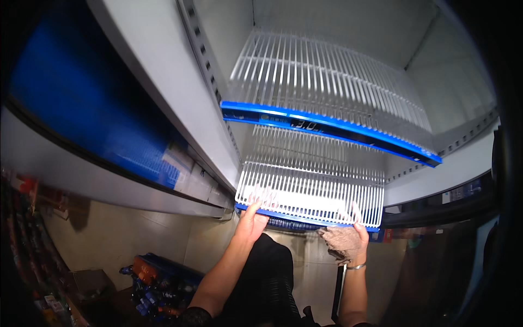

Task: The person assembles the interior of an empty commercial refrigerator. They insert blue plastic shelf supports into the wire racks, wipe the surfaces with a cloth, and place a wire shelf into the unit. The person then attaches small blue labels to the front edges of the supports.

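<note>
A white wire shelf (305, 217) with a blue front strip sits low in an upright fridge cabinet. My left hand (253, 222) is closed on its front edge near the left corner, fingers reaching up between the wires. Close to the right corner, my right hand (360, 238) also grips the front edge. A crumpled grey-brown cloth (340, 242) hangs from that right hand, below the strip. Some of my fingertips show through the wires. Whether the shelf rests on its supports cannot be seen.
Above is another wire shelf (327, 71) with a blue front strip (327, 123) bearing a lit display. The fridge door (92, 120) stands open at the left. On the floor, lower left, a blue crate (182, 272) holds several bottles; stocked goods (32, 245) line the far left.
</note>
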Demonstrator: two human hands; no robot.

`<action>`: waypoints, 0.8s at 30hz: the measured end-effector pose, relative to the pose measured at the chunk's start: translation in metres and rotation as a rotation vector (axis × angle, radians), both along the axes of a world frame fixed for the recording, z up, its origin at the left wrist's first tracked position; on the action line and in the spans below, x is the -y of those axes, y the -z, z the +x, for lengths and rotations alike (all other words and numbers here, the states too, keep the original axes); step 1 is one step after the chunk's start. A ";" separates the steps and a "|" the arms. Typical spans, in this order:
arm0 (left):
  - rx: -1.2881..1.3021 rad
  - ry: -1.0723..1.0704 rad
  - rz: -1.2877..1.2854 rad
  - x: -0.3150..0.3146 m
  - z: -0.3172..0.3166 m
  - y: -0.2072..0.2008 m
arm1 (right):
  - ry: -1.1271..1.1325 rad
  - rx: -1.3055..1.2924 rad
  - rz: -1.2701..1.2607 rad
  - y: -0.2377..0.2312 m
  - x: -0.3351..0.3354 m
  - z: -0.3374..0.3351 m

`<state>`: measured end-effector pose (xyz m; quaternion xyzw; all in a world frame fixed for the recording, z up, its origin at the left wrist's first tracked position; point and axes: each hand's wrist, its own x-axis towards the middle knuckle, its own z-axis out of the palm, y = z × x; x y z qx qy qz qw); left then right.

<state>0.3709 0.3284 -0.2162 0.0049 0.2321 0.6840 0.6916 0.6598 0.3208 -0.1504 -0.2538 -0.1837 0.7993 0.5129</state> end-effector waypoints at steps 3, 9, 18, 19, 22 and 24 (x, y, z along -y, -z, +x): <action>-0.061 0.005 0.119 -0.027 -0.005 0.013 | 0.072 -0.027 0.024 0.023 -0.025 -0.010; -0.139 -0.042 0.124 -0.047 -0.007 0.033 | 0.186 0.121 0.138 0.071 -0.042 -0.004; -0.162 -0.046 0.283 -0.057 -0.007 0.036 | 0.253 0.121 0.219 0.066 -0.042 -0.005; -0.150 -0.049 0.278 -0.054 -0.006 0.035 | 0.248 0.115 0.214 0.069 -0.041 -0.003; -0.108 -0.067 0.281 -0.049 -0.006 0.047 | 0.223 0.104 0.101 0.073 -0.035 0.002; -0.194 -0.092 0.263 -0.040 -0.011 0.049 | 0.187 0.070 0.049 0.076 -0.036 0.002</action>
